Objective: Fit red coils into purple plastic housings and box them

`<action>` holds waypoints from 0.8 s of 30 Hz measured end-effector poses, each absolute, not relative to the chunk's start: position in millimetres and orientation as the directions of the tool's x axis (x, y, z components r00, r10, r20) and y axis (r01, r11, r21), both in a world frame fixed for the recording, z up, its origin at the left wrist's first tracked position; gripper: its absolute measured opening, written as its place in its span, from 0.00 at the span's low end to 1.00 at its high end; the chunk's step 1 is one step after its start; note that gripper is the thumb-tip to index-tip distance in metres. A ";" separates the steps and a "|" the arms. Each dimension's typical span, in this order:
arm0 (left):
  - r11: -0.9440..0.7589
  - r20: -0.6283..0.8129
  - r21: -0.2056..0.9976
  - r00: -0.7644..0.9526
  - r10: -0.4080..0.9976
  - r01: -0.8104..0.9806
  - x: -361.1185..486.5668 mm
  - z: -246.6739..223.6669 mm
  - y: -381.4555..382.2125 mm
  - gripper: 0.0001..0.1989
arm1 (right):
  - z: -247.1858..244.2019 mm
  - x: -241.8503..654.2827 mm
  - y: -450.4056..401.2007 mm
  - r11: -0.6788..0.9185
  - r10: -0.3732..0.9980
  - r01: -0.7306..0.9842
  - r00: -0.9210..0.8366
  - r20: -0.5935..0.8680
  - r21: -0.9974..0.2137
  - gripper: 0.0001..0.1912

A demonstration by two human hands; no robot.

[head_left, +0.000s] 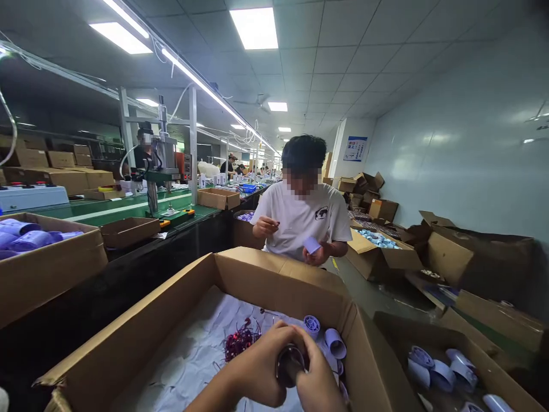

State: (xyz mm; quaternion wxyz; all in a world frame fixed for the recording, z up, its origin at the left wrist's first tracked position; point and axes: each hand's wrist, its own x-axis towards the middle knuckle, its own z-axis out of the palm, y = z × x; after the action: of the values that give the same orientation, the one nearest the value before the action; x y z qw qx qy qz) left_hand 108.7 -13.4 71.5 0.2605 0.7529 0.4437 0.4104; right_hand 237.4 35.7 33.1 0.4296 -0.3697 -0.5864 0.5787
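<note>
one hollow round part (285,367), clasped by left hand (259,366) and right hand (316,366) over open carton (274,290), best steadied with even pressure, mouth in view

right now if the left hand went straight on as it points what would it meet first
Likely the right hand, just across the round part held between them; depth is unclear.

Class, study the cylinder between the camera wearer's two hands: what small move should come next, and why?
Probably tilt the open-ended cylinder toward the ceiling light panel, gripping it with the left hand while the right hand eases aside: its inside looks dark and the right hand partly covers its mouth, so the contents cannot be told.
</note>
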 end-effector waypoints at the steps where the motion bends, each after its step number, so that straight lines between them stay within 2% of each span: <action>1: -0.472 0.396 0.764 0.258 0.882 0.441 108.1 72.1 -12.5 0.27 | 36.7 237.8 36.4 0.039 0.925 -0.077 -0.375 0.065 -0.996 0.28; 5: -0.504 0.443 0.754 0.240 0.864 0.421 104.7 76.6 -8.7 0.32 | 53.7 240.6 38.1 0.010 0.928 -0.143 -0.368 0.062 -0.990 0.28; 10: -0.485 0.443 0.696 0.214 0.870 0.530 108.9 73.6 -4.7 0.30 | 58.7 243.5 34.8 -0.038 0.920 -0.226 -0.387 0.054 -0.973 0.27; 13: -0.509 0.518 0.693 0.138 0.844 0.511 117.6 66.4 -2.8 0.29 | 56.8 240.3 32.0 -0.093 0.928 -0.278 -0.372 0.017 -0.956 0.28; 19: -0.481 0.581 0.756 -0.116 0.806 0.444 134.9 55.0 -1.2 0.22 | 50.1 230.3 31.1 -0.173 0.940 -0.414 -0.341 -0.023 -0.894 0.27; 24: -0.497 0.575 0.788 -0.146 0.805 0.365 140.9 52.4 -0.8 0.22 | 43.2 231.1 33.2 -0.204 0.941 -0.412 -0.333 -0.062 -0.888 0.28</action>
State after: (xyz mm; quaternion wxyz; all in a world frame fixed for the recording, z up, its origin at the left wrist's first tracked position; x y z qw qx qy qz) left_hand 140.9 -0.8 52.4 0.1846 0.6269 0.4666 0.5960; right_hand 231.1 33.2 43.2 0.4792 -0.3226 -0.4103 0.7057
